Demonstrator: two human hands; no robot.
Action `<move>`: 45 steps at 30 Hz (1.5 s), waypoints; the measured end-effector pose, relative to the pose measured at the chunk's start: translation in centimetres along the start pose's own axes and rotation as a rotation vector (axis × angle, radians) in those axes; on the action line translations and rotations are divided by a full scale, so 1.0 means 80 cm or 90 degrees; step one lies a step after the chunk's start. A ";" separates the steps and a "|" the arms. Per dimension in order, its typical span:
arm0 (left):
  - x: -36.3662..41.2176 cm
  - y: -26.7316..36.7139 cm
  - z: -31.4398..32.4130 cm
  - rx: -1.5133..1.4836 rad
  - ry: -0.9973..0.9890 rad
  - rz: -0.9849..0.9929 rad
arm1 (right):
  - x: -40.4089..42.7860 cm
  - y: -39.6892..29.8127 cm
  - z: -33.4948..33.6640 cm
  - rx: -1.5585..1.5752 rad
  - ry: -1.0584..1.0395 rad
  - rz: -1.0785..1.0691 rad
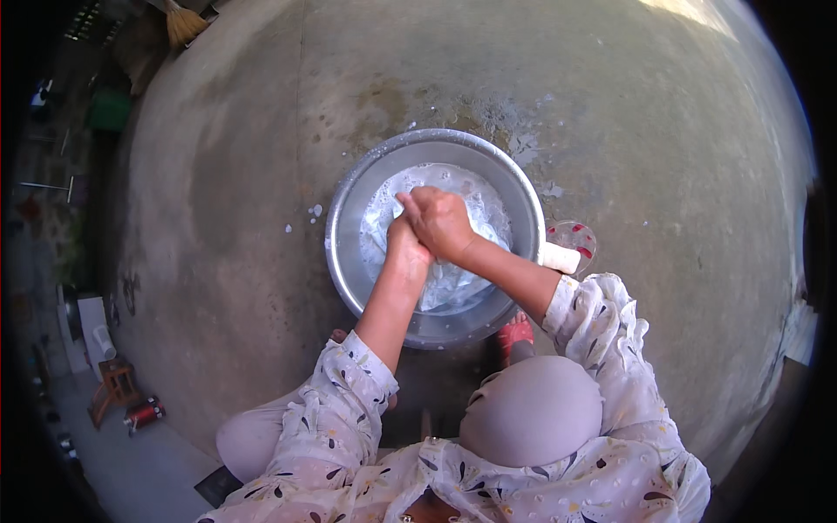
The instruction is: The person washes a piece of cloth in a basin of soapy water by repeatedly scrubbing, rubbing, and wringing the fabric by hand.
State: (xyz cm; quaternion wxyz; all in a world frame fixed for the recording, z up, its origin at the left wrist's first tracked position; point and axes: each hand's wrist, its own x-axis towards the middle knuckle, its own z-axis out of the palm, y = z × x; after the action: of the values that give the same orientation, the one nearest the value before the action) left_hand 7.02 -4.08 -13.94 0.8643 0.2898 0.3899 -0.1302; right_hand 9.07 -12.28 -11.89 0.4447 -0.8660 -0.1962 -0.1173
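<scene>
A round metal basin [343,287] stands on the floor between my feet, holding soapy water [425,175]. Wet pale cloth [451,287] lies in the water, partly under my wrists. My left hand [409,238] and my right hand [441,219] press together over the basin's middle, the right one on top. Both close on a fold of the cloth, of which a bit shows beside the left fingers. The fingertips of my left hand are hidden by the right. My right forearm crosses the basin's rim.
Right of the basin, a white bar [560,257], seemingly soap, rests on a clear dish [582,232] with red marks. Suds and wet patches [516,131] mark the concrete floor. A broom [184,25] is at the upper left; a small wooden stool [116,390] and a red cylindrical object [144,413] at the lower left.
</scene>
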 end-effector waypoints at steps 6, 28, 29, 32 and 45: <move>-0.014 0.003 -0.006 0.022 -0.109 -0.056 | -0.011 -0.012 -0.006 -0.004 -0.018 -0.030; 0.024 0.030 -0.084 0.125 -0.296 0.058 | -0.014 -0.077 -0.004 0.008 0.056 -0.192; 0.039 0.030 -0.108 0.280 -0.270 0.204 | -0.013 -0.086 0.002 -0.038 0.121 -0.302; -0.022 -0.010 0.019 0.044 -0.026 0.026 | 0.002 -0.010 -0.011 -0.045 -0.002 0.000; -0.003 0.045 0.008 0.047 -0.119 0.123 | 0.040 0.108 -0.044 0.901 -0.102 0.572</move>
State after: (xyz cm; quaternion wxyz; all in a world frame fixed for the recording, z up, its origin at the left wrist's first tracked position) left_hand 8.89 -1.57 -12.01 0.8941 0.3443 0.2730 -0.0869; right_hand 15.70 -18.97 -14.90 0.8719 -0.3842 0.1090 0.2833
